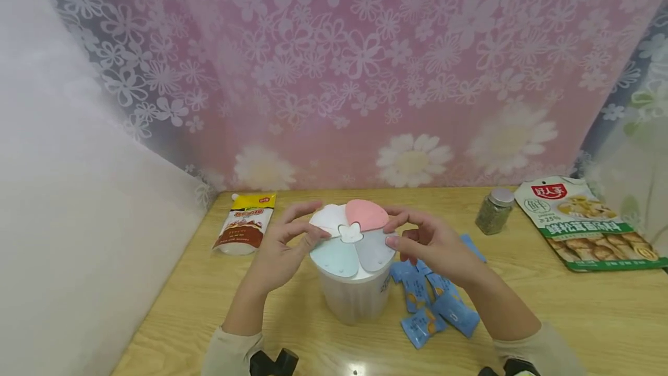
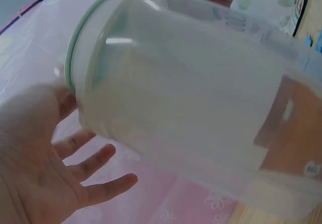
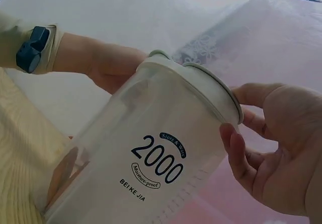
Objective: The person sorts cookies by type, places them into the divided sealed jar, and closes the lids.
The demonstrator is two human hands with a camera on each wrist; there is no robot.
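Note:
A tall translucent jar [image 1: 355,300] stands upright on the table, "2000" printed on its wall in the right wrist view. Its round lid [image 1: 341,260] has petal-shaped flaps in pink, white, grey and pale green around a small flower-shaped centre. At the lid's left edge, my left hand [image 1: 282,251] holds it with thumb and index finger, the other fingers spread in the left wrist view. My right hand [image 1: 435,245] holds the opposite edge between thumb and fingers. A brown patch [image 2: 294,133] shows at the jar's lower wall.
Several blue sachets [image 1: 417,292] lie right of the jar, partly behind my right forearm. Farther back are a small spice jar [image 1: 494,212] and a large green-and-white food pouch [image 1: 590,225]. A yellow, white and brown packet [image 1: 244,225] rests at the back left, near the white side wall.

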